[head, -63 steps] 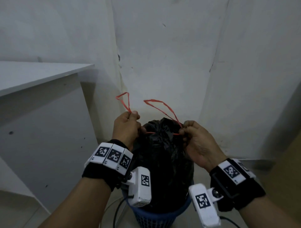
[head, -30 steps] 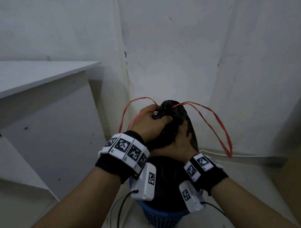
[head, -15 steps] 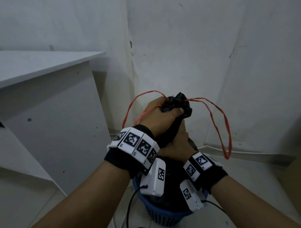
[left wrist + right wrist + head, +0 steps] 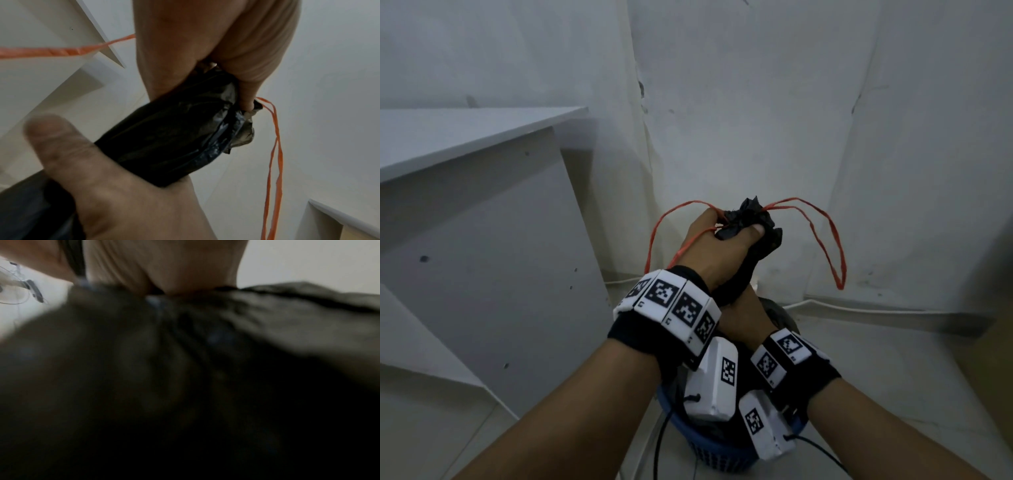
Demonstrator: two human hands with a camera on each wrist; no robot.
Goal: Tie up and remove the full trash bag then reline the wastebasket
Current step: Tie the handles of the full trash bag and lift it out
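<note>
Here the left hand (image 4: 717, 245) is clenched round the gathered neck of the black trash bag (image 4: 176, 138), thumb pressed across the crumpled top, with the orange drawstring (image 4: 828, 240) spilling out in a loop on each side. The right hand (image 4: 743, 317) sits just below it, wrapped round the twisted plastic; in the right wrist view the picture is blurred and dark, so its fingers probably grip the neck, though I cannot tell how firmly. The bag stands in the blue wastebasket (image 4: 722, 455) on the floor, beside a white surface (image 4: 458, 137) and close to the corner of the walls.

To do this step well, I judge the lower hand should keep the neck squeezed tight so the twist cannot unwind while the upper hand frees itself to take a loop. The two loops want crossing and pulling snug right against the bunched top, not further out. The thin drawstring could cut into the plastic, so a steady pull seems wiser than a jerk.
</note>
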